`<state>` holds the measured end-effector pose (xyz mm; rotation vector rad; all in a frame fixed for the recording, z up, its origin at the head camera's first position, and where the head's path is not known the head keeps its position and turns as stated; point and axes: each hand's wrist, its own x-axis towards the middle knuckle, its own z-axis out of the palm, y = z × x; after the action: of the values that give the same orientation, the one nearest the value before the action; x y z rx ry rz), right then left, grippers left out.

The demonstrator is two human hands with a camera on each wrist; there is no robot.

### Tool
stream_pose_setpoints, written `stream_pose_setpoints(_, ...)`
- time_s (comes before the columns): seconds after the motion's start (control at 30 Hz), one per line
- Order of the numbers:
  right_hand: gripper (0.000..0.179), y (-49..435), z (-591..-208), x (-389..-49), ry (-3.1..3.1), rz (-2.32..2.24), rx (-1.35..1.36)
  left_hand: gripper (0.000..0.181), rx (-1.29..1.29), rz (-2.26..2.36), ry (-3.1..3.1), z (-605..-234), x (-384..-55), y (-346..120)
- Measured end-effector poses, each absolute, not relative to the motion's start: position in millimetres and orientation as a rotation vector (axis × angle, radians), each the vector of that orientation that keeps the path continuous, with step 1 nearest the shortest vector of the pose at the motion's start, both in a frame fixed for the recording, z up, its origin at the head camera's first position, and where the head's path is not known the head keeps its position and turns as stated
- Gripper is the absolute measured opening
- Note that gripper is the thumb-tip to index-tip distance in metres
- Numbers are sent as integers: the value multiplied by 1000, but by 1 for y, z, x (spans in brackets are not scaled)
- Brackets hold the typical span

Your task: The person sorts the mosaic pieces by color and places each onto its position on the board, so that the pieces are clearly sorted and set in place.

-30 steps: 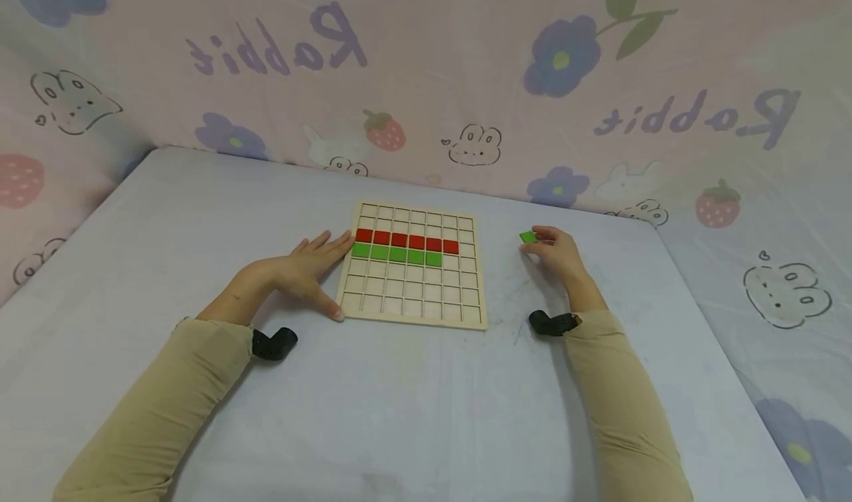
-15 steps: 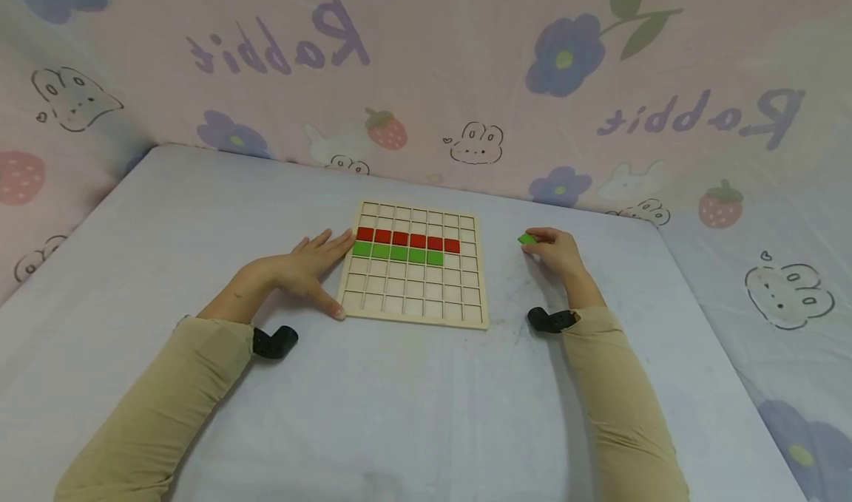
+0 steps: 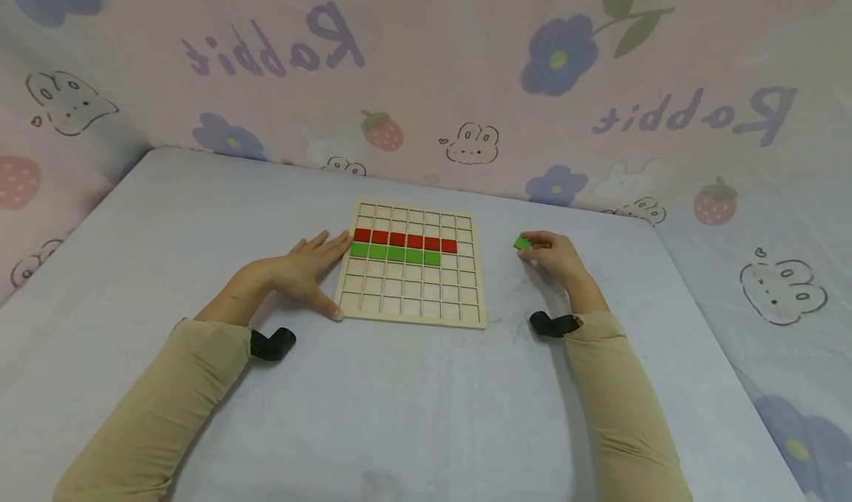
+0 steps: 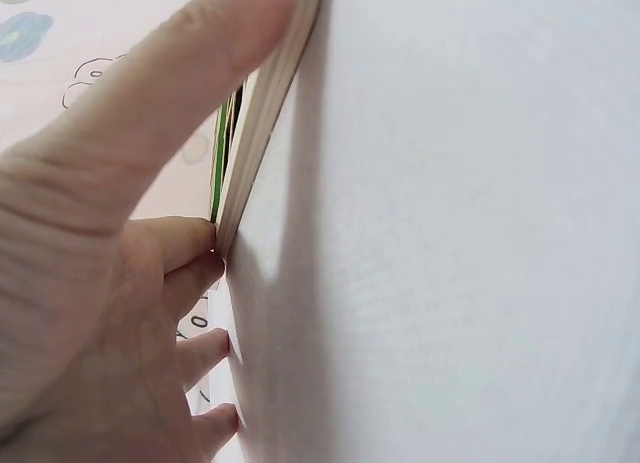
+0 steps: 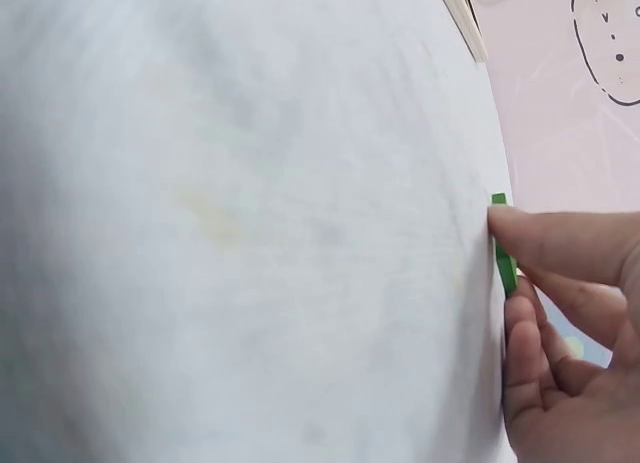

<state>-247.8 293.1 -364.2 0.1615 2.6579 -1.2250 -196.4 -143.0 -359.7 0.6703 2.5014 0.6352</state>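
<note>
A pale wooden grid board (image 3: 413,321) lies on the table in the head view. One of its rows holds several red square tiles (image 3: 397,239); just below runs a row of several green tiles (image 3: 396,253). My left hand (image 3: 302,273) spreads along the board's left side, fingertips and thumb at its edge; the left wrist view shows the thumb (image 4: 190,73) against the corner. To the right of the board, my right hand (image 3: 555,256) pinches a single green tile (image 3: 521,244) between thumb and fingers. The right wrist view shows this tile (image 5: 509,273) edge-on, close to the tabletop.
The board stands on a white-covered table (image 3: 399,413). Behind it rises a pink curtain (image 3: 426,58) printed with rabbits, flowers and strawberries. Each wrist wears a black camera mount, the left mount (image 3: 273,344) and the right mount (image 3: 552,324), both close over the table.
The green tile in my right hand has shifted slightly left toward the board and turned between the fingers. My left hand stays at the board's edge.
</note>
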Motion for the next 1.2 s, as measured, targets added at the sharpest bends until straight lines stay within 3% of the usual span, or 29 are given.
stream_pose_setpoints(1.2, 44, 281, -366, -243, 2712, -1232, -52, 127, 693, 638, 2502, -360, -196, -145)
